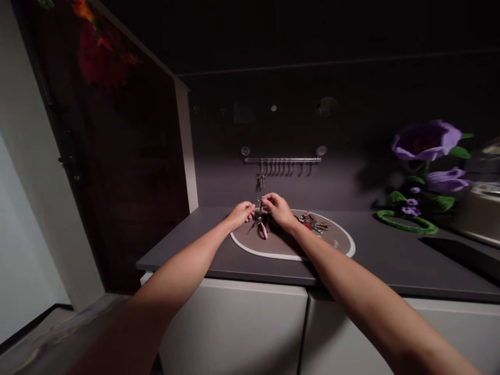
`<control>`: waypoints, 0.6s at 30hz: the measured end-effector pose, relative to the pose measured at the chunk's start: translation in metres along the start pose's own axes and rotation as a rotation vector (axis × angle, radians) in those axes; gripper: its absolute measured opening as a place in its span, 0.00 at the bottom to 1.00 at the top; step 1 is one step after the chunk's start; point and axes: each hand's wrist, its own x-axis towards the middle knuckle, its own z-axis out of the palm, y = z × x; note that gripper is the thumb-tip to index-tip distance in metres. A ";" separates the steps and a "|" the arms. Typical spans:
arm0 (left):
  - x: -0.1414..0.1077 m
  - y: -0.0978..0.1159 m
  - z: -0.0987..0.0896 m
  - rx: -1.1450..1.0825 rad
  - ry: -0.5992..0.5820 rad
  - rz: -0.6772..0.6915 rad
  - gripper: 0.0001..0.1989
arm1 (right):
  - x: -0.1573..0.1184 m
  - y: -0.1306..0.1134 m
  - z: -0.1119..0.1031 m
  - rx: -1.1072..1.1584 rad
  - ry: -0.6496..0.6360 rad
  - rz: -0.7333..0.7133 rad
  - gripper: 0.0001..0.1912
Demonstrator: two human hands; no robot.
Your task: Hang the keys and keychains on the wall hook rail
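Above an oval brown mat with a white rim (269, 256), my right hand (278, 209) pinches the top of a bunch of keys (258, 222) with a pink strap (264, 231) dangling from it. My left hand (241, 214) is just left of the keys, its fingertips pressed together; whatever they hold is too small to make out. More keys and a red piece (308, 225) lie in a heap on the mat, partly behind my right wrist. On the wall beyond, one set of keys (262, 180) hangs from the left end of a hook rail (284, 160).
The mat rests on a dark countertop (187, 245) above white cabinets (234, 323). To the right stand purple fabric flowers (427, 140) with a green ring base (406, 224), beside a pale round-sided object (480, 208). A dark door (136, 182) is on the left.
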 end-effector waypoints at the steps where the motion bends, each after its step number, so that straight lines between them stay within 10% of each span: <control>1: 0.000 -0.002 0.001 0.079 0.009 0.025 0.10 | 0.000 -0.001 0.000 0.022 0.012 0.012 0.12; 7: 0.000 -0.007 0.002 0.511 -0.004 0.209 0.13 | 0.004 -0.010 -0.002 0.193 0.133 0.119 0.14; 18: 0.001 -0.009 0.004 0.628 0.011 0.237 0.14 | 0.063 -0.044 -0.012 0.290 0.297 0.238 0.06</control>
